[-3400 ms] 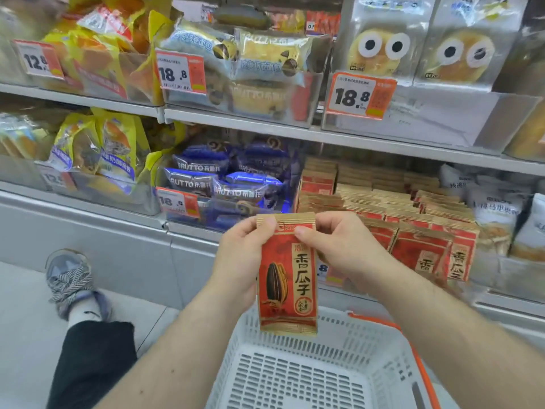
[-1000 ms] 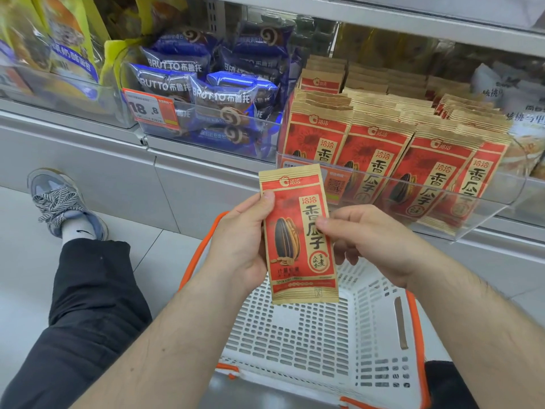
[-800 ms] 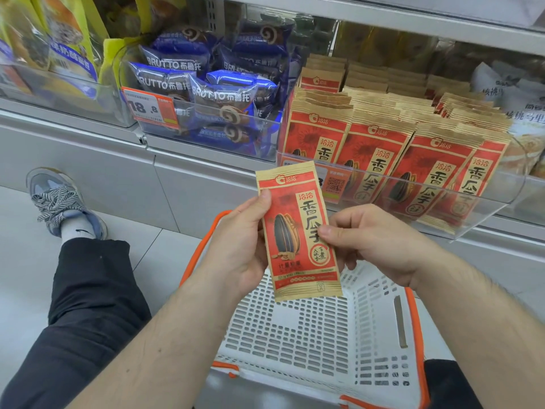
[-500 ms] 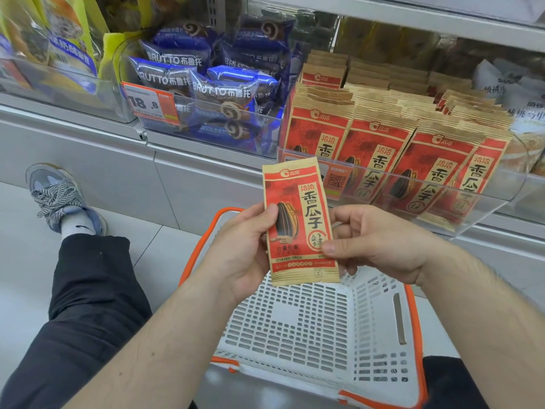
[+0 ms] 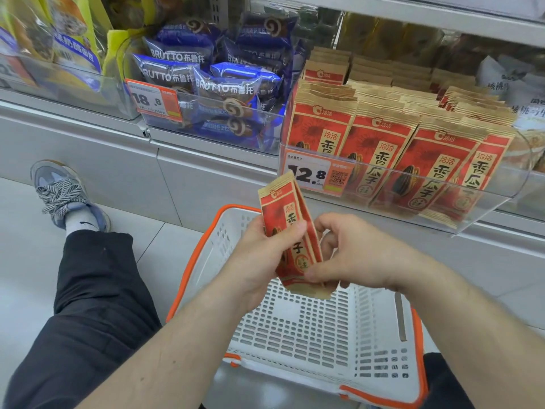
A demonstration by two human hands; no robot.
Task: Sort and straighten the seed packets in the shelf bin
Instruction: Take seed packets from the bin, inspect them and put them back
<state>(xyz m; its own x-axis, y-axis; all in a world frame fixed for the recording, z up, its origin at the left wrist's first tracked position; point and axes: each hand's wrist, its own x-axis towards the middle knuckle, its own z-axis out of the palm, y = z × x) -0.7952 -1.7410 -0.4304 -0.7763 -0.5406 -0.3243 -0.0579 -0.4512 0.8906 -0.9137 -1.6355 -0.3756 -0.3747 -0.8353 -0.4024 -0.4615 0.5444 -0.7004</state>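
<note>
Now both hands on seed packet (image 5: pixel 292 234)

Left hand (image 5: pixel 259 255) and right hand (image 5: pixel 351 255) both pinch 1 red seed packet (image 5: pixel 290 231), bowed lengthwise, above a white basket (image 5: pixel 324 335); a full clear shelf bin (image 5: pixel 486 202) sits behind.

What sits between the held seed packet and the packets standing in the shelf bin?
In the head view, only the bin's clear front wall with its 12.8 price tag separates the held packet from the shelved packets.

"BRUTTO" on blue bread packs (image 5: pixel 224 90), "18.8" on orange price tag (image 5: pixel 153 100), "12.8" on seed bin tag (image 5: pixel 314 174)
</note>
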